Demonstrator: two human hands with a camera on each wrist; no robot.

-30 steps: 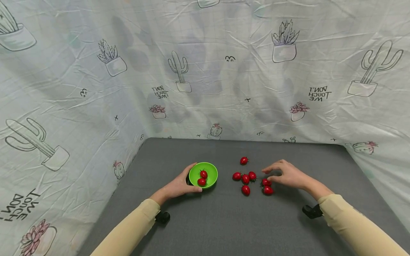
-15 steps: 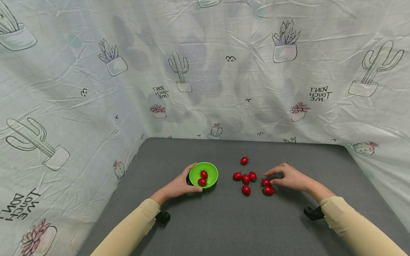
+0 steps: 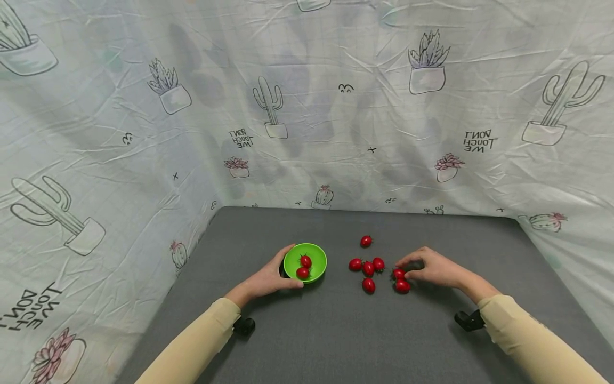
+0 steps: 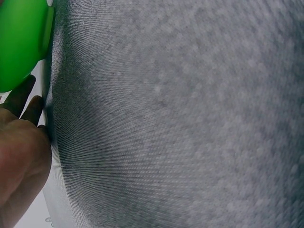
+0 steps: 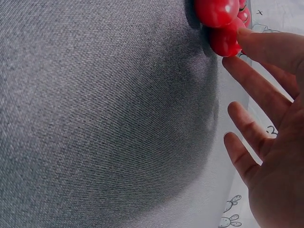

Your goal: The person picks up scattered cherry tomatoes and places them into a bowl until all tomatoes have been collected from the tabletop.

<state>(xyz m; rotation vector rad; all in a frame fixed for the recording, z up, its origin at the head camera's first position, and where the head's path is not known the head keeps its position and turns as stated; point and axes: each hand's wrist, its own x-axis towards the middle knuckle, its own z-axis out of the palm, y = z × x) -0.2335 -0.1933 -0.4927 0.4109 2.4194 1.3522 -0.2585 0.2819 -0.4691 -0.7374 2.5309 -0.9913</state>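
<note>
Fingers [image 3: 286,250] of the left hand [image 3: 263,278] curve along the far rim of a green bowl [image 3: 318,261] while the thumb lies against the near rim, so that hand is holding it by its left side; the arm behind it wears a cream sleeve [image 3: 201,330], with a black wrist piece [image 3: 244,326] under the cuff. From where I stand, the bowl is upright and holds two tomatoes: a rear tomato [image 3: 306,261] and a front tomato [image 3: 303,273], close together, with bits of green stalk showing. The left wrist view catches just the bowl's outer wall and foot, close against the grey bench [image 3: 312,341].

Right of the bowl and apart from it, five tomatoes lie loose on the bench. Three, a left one [image 3: 355,264], a middle one [image 3: 368,268] and a right one [image 3: 378,263], sit bunched in a row; a far one [image 3: 366,241] lies beyond them, a near one [image 3: 368,286] on the person's side.

Further right are two more, side by side. Thumb and index finger of the right hand [image 3: 434,268] pinch the farther tomato [image 3: 398,273], its other fingers spread; the nearer tomato [image 3: 402,287] lies just beside it.
</note>
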